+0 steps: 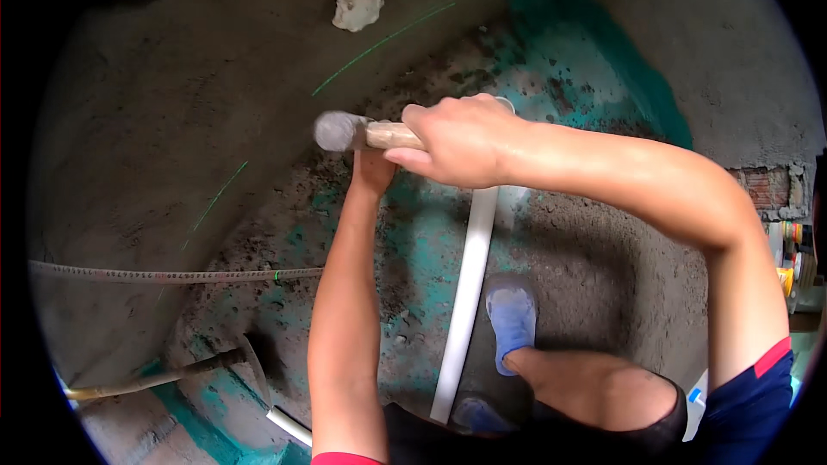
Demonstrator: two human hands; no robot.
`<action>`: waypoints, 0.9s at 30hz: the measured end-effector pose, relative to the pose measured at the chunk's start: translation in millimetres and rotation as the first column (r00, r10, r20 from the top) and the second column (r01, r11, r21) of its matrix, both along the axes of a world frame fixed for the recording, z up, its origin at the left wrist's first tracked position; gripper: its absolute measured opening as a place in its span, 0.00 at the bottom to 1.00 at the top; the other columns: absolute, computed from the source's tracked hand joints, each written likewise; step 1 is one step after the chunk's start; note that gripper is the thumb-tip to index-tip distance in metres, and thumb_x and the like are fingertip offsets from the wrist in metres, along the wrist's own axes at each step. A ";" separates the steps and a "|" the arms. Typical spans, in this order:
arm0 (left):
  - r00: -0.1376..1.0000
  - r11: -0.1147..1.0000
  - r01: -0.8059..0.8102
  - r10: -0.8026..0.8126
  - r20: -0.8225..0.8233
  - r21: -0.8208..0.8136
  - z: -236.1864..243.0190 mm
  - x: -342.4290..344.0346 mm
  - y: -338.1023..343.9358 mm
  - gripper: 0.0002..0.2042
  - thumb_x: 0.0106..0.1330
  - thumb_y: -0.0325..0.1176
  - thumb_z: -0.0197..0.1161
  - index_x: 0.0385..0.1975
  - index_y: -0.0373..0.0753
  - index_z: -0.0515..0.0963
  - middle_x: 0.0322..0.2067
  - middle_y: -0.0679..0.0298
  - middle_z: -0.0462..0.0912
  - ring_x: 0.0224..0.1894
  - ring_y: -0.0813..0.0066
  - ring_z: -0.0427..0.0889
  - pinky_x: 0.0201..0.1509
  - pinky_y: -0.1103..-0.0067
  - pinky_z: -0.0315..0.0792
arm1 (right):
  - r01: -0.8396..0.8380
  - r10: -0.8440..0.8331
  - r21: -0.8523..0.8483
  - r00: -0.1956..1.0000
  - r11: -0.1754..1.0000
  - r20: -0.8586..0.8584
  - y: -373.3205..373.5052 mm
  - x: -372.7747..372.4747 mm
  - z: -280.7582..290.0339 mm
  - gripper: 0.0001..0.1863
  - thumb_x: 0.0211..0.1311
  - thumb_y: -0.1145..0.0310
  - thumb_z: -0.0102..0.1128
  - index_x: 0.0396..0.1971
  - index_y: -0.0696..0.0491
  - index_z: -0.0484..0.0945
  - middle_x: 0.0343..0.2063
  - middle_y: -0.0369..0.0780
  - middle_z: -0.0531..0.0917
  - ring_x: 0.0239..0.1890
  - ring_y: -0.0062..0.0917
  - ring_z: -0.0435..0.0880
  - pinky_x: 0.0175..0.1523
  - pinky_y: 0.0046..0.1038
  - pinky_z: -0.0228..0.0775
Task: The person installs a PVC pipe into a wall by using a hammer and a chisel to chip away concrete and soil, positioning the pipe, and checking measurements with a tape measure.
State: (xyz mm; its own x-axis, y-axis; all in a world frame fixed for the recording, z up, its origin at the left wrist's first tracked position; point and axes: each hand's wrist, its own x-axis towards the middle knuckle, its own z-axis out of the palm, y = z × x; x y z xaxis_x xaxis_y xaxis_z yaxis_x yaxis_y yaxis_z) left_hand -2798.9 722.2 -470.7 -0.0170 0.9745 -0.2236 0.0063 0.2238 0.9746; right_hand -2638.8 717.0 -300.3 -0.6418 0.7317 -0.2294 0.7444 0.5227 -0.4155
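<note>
"Starting from the left, what do you see?"

"A printed measuring tape (172, 276) between eight and nine o'clock, then a wooden-shafted hoe (164, 375) at eight. Nearer the middle, at eleven, is a short wooden-handled hammer (379, 135), its thick grey head (338, 132) pointing toward nine."

"How would it handle?"

"Head-heavy, I'd judge; stiff and hardly fragile, maybe a bit slick if the wood is dusty. Best held by the handle, well back from the head."

"And the fingers?"

"The left hand (374, 174) sits at six o'clock from the hammer, mostly hidden behind it; I cannot tell how its fingers stand or whether they hold anything. The right hand (465, 142), at three o'clock from the head, has its fingers curled snugly round the handle, thumb pointing toward nine."

"Anything beside it?"

"A white pipe (465, 293) at five o'clock, running down from beneath that hand toward six."
</note>
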 end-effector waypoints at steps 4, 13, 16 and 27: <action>1.000 1.000 -0.030 0.030 0.010 0.001 0.1 -1.5 2.8 0.14 0.70 0.46 0.54 0.37 0.40 0.76 0.27 0.67 0.78 0.26 0.78 0.76 0.27 0.77 0.68 | 0.014 -0.017 -0.116 1.000 0.993 -0.018 0.6 -23.1 46.7 0.29 0.70 0.43 0.45 0.41 0.58 0.78 0.31 0.52 0.85 0.38 0.49 0.84 0.49 0.47 0.73; 1.000 1.000 -0.011 0.011 0.028 -0.009 1.5 0.5 4.7 0.14 0.70 0.46 0.53 0.36 0.41 0.76 0.25 0.68 0.77 0.24 0.78 0.75 0.25 0.77 0.67 | 0.073 -0.070 -0.046 0.994 0.996 0.079 11.3 -8.5 19.8 0.31 0.69 0.41 0.45 0.39 0.58 0.78 0.31 0.52 0.85 0.38 0.48 0.84 0.46 0.46 0.75; 0.999 0.999 -0.034 0.035 0.031 -0.005 2.3 -1.6 5.1 0.14 0.70 0.46 0.53 0.35 0.41 0.76 0.24 0.68 0.77 0.23 0.78 0.75 0.25 0.77 0.66 | 0.073 -0.076 -0.054 0.996 0.996 -0.056 -1.4 -24.2 55.6 0.31 0.69 0.40 0.45 0.38 0.57 0.78 0.31 0.53 0.84 0.39 0.49 0.84 0.46 0.46 0.75; 0.999 0.989 -0.034 0.039 0.035 -0.146 4.2 -10.8 -3.5 0.13 0.71 0.45 0.51 0.35 0.41 0.74 0.23 0.67 0.76 0.20 0.79 0.72 0.22 0.78 0.63 | 0.206 -0.201 -0.073 0.976 0.976 0.080 -0.8 3.1 13.5 0.30 0.68 0.39 0.48 0.36 0.56 0.78 0.30 0.52 0.84 0.38 0.48 0.83 0.45 0.44 0.74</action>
